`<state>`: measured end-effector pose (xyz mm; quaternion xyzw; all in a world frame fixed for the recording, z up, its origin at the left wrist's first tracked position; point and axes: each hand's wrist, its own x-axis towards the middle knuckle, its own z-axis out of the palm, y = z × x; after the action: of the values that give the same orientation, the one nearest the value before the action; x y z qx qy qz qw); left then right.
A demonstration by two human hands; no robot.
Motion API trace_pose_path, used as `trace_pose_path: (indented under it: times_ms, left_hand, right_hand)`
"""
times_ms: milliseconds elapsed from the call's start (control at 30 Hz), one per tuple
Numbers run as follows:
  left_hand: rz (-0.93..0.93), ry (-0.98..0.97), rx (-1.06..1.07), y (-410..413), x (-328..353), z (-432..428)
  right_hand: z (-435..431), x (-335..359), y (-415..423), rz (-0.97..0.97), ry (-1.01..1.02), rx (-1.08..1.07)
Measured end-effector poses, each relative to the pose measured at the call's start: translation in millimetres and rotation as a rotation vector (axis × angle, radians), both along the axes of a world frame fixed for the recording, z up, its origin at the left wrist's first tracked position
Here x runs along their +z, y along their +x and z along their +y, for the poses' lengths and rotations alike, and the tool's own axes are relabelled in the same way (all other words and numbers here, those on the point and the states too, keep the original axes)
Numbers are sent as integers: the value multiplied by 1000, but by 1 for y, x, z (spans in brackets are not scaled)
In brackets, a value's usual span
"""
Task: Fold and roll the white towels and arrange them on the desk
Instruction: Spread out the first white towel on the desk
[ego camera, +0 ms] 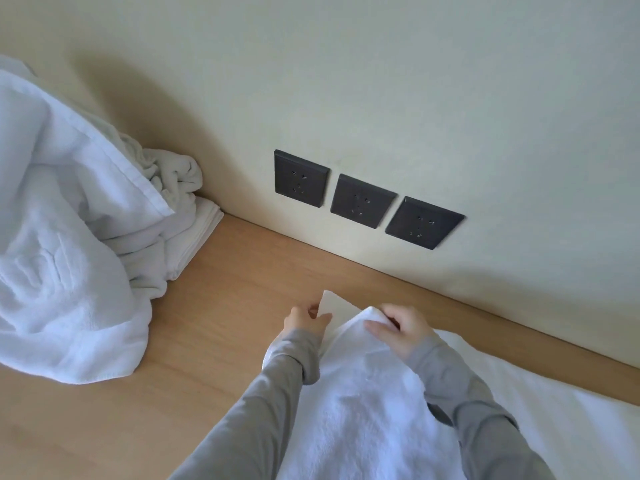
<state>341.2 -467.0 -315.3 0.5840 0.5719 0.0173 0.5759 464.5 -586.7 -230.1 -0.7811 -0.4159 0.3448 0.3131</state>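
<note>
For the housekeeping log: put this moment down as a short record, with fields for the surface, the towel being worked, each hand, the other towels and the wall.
surface: wooden desk against a pale wall
towel in work: white towel, spread on the desk, partly folded, not rolled
left hand: pinches a far corner of the towel
right hand: grips a raised fold of the same towel
other towels: crumpled white pile at the left, over a folded stack
wall fittings: three dark sockets in a row

Pale wall [415, 81], three sockets [362, 200] (dark), wooden desk [242, 289]
</note>
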Motion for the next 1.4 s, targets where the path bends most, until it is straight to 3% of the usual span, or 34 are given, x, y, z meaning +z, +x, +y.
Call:
trace_pose_path:
  times_ms: [100, 200, 333, 467, 633, 767, 833, 900, 1000, 1067, 1300, 1400]
  left_hand:
    - [-157, -86, 34, -4, 2, -6]
    - [-207, -188, 76, -11, 9, -13]
    - [-428, -246, 108, -21, 23, -17]
    - [-529, -270, 94, -19, 38, -21]
    - [-626, -280, 115, -23, 48, -27]
    - [-674, -319, -16, -32, 47, -24]
    - [-615, -269, -62, -36, 43, -17]
    - [-441, -117, 25, -39, 31, -4]
    - [196, 213, 40, -47, 6, 16]
    - [388, 215, -33, -48, -1, 19]
    - [370, 50, -76, -31, -4, 14]
    - [267, -6, -14, -38, 1, 7]
  right_hand:
    - [29, -10, -2, -78, -62, -63]
    - [45, -10, -5, -69, 2, -60]
    - [43, -6, -6, -44, 22, -40]
    - [32, -5, -3, 96, -12, -30]
    - [29, 2, -3, 93, -12, 20]
    - [26, 1, -2, 166, 3, -44]
    - [23, -2, -3, 152, -28, -77]
    - [19, -3, -3, 119, -19, -107]
    - [10, 0, -4, 130, 12, -101]
    - [5, 3, -5, 155, 25, -81]
    - [-2, 18, -12, 189, 19, -47]
    - [-9, 28, -15, 183, 21, -55]
